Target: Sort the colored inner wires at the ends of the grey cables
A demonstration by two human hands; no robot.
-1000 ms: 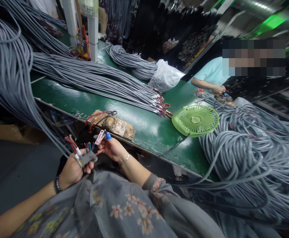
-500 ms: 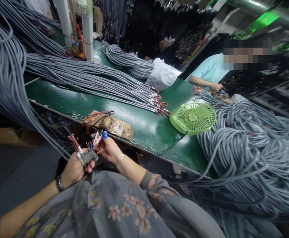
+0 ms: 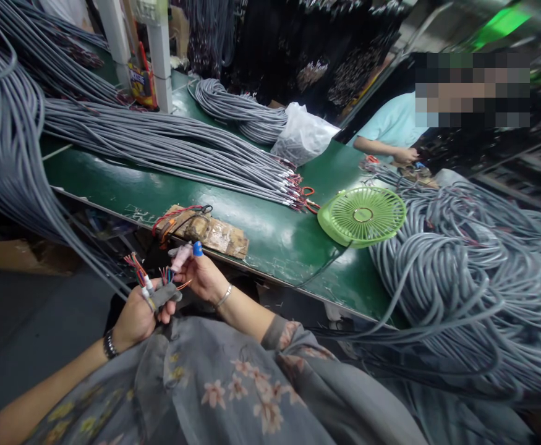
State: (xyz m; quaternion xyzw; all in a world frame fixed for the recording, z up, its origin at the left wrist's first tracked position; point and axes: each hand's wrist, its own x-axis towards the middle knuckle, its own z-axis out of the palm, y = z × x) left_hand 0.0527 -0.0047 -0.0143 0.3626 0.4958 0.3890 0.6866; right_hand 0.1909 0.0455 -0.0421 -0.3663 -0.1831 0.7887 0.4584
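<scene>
My left hand (image 3: 138,315) is closed around grey cable ends, whose thin coloured wires (image 3: 135,267) fan out above the fingers past white sleeves. Grey wrapping (image 3: 164,294) covers its thumb or a finger. Close beside it on the right, my right hand (image 3: 200,278) has its fingers drawn together, with a blue cover (image 3: 197,249) on one fingertip. Coloured wire ends (image 3: 166,275) and an orange wire stand between the hands. Whatever the right fingers hold is too small to make out.
On the green table (image 3: 270,232) lie a taped wooden block (image 3: 219,236), long grey cables (image 3: 172,145), a plastic bag (image 3: 305,133) and a green fan (image 3: 363,215). Coiled cables (image 3: 460,272) are heaped at the right. A person in light blue (image 3: 386,123) works beyond them.
My hands stay nearly in place; the wrapped fingers of both have shifted slightly, and the pinkish fingertips of my right hand are more blurred. The view has moved a little.
</scene>
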